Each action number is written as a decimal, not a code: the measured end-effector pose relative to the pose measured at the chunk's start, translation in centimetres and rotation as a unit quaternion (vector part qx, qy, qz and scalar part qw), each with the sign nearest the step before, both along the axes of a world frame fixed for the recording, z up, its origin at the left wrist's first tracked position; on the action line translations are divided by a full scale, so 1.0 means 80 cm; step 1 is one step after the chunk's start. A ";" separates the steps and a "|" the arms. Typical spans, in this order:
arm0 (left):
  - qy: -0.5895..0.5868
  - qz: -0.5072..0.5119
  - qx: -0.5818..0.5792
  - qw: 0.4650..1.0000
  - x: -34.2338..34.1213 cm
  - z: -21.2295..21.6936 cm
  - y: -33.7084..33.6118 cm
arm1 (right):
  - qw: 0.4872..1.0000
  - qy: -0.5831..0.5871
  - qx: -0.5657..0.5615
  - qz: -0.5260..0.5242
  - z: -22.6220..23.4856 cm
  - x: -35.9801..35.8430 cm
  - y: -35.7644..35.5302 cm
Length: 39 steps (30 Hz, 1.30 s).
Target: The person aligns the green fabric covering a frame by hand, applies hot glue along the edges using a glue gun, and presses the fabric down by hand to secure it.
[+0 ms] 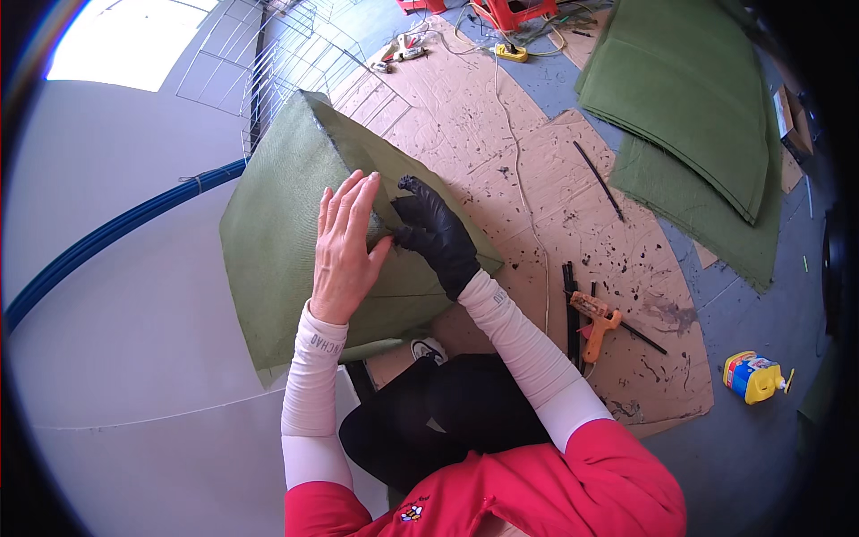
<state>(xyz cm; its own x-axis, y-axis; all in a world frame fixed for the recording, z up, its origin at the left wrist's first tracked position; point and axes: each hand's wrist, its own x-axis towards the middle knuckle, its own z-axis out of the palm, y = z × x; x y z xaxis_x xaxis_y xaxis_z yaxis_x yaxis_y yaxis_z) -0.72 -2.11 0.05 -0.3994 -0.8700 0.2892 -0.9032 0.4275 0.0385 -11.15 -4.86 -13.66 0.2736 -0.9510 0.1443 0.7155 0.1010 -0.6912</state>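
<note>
A green, woven-looking sheet piece [273, 206] stands folded in front of me, a ridge running down from its top corner. Along that ridge, my bare left hand [344, 237] lies with its fingers stretched out and close together. My right hand [438, 234], in a black glove, is on the other side of the ridge. Its fingers curve toward the edge and stay apart from the thumb. Neither hand shows anything grasped. On the cardboard to the right rests an orange glue gun [601, 327], beside black sticks [571, 309].
Stained cardboard [644, 385] covers the floor. Green sheets [689, 98] are stacked at the far right. A yellow bottle [753, 376] lies right of the cardboard. Cables, a yellow power strip [511, 53] and red stools [514, 12] are at the back. A wire rack [295, 54] stands far left.
</note>
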 end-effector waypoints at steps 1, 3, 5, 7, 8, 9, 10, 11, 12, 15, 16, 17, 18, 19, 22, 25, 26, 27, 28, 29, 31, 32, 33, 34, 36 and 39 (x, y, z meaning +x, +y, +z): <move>0.001 0.001 -0.001 1.000 0.002 -0.001 0.000 | 1.000 -0.006 0.004 0.013 0.000 -0.002 0.001; 0.020 0.005 0.009 1.000 0.004 -0.005 -0.002 | 1.000 -0.011 0.008 0.023 -0.001 -0.003 0.000; 0.017 -0.006 0.010 1.000 -0.001 -0.006 -0.001 | 0.999 -0.034 0.018 0.007 -0.006 -0.002 -0.002; 0.009 -0.015 0.008 1.000 -0.004 0.001 0.002 | 0.999 -0.030 0.011 -0.001 -0.009 -0.002 -0.001; -0.027 -0.023 0.005 0.999 -0.006 0.004 0.004 | 1.000 -0.025 0.006 -0.009 -0.010 -0.002 0.001; -0.063 -0.030 0.000 0.998 -0.006 0.007 0.005 | 1.000 -0.027 0.003 -0.011 -0.011 -0.002 0.005; -0.068 -0.037 -0.011 0.997 -0.011 0.006 0.008 | 0.999 -0.033 0.005 -0.036 -0.013 -0.003 0.010; -0.071 -0.039 -0.014 0.997 -0.013 0.007 0.009 | 0.997 -0.039 0.007 -0.060 -0.015 -0.004 0.014; -0.087 -0.041 -0.012 0.995 -0.014 0.007 0.012 | 0.997 -0.040 0.007 -0.062 -0.019 -0.007 0.018; -0.108 -0.046 -0.017 0.993 -0.021 0.010 0.014 | 0.995 0.043 -0.019 -0.083 -0.027 -0.015 0.026; -0.103 -0.057 -0.005 0.993 -0.025 0.014 0.014 | 0.993 0.051 -0.043 -0.099 -0.027 -0.019 0.028; -0.098 -0.068 0.006 0.993 -0.028 0.017 0.013 | 0.989 0.059 -0.068 -0.115 -0.027 -0.021 0.028; -0.099 -0.069 0.008 0.993 -0.028 0.021 0.010 | 0.989 0.058 -0.066 -0.116 -0.027 -0.023 0.025; -0.085 -0.094 0.032 0.991 -0.026 0.025 0.006 | 0.983 0.076 -0.102 -0.129 -0.028 -0.026 0.019; -0.075 -0.126 0.060 0.987 -0.019 0.027 0.003 | 0.977 0.071 -0.140 -0.147 -0.012 -0.026 0.022; -0.085 -0.143 0.062 0.984 -0.016 0.024 0.001 | 0.964 0.093 -0.179 -0.175 -0.001 -0.029 0.027; -0.092 -0.152 0.061 0.982 -0.017 0.024 0.000 | 0.947 0.137 -0.216 -0.196 0.000 -0.030 0.028; -0.092 -0.152 0.061 0.982 -0.018 0.024 -0.001 | 0.947 0.137 -0.216 -0.197 -0.001 -0.032 0.029; -0.097 -0.153 0.059 0.982 -0.019 0.023 -0.001 | 0.946 0.144 -0.215 -0.193 -0.003 -0.034 0.032; -0.103 -0.154 0.056 0.981 -0.021 0.023 -0.002 | 0.946 0.151 -0.214 -0.190 -0.003 -0.036 0.034; -0.127 -0.152 0.055 0.979 -0.023 0.025 0.000 | 0.936 0.184 -0.227 -0.199 0.008 -0.042 0.040; -0.149 -0.151 0.052 0.976 -0.024 0.025 0.001 | 0.923 0.217 -0.240 -0.208 0.013 -0.043 0.043; -0.149 -0.152 0.052 0.976 -0.026 0.025 0.001 | 0.923 0.217 -0.239 -0.209 0.010 -0.040 0.044; -0.171 -0.150 0.048 0.973 -0.028 0.024 0.002 | 0.912 0.245 -0.234 -0.232 0.004 -0.032 0.044; -0.192 -0.148 0.044 0.969 -0.032 0.023 0.002 | 0.900 0.272 -0.227 -0.255 0.000 -0.021 0.044; -0.206 -0.138 0.040 0.968 -0.032 0.022 0.003 | 0.889 0.269 -0.215 -0.301 0.003 -0.014 0.046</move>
